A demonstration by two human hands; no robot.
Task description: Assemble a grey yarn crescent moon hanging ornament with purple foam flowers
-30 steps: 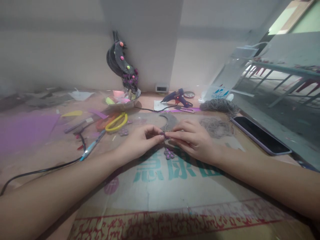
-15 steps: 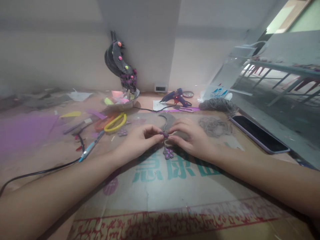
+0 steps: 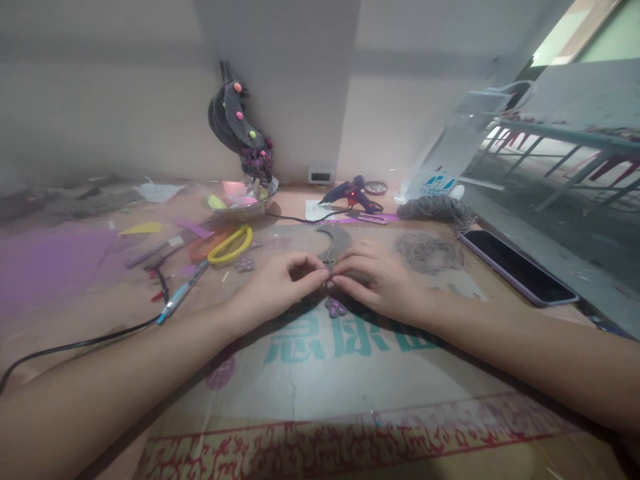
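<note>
Where a small purple piece [image 3: 331,274] is pinched, the left hand [image 3: 283,283] and the right hand [image 3: 383,283] are almost touching. It is held right in the middle, between the tips of both hands, so most of it is hidden by thumbs and fingers. Both hands are closed on it in a little pinch.

Just below the piece, nearer the body, a purple and gray flower [image 3: 336,307] can be seen on the cardboard [image 3: 300,393], which is printed with big green letters. Just past the fingers, a gray crescent [image 3: 341,239] is laid flat. Off to the left, another flower [image 3: 245,265] is placed near a yellow looped handle [image 3: 230,247].

Beside the right hand, loose gray yarn [image 3: 429,253] is heaped, and farther right a phone [image 3: 520,270] is laid with its dark screen up. Toward the wall, a glue gun [image 3: 353,193] is seen with a red light on it. To its left, bright bits are piled in a metal bowl [image 3: 245,213], and behind that a decorated gray moon [image 3: 233,120] is propped up.
</note>
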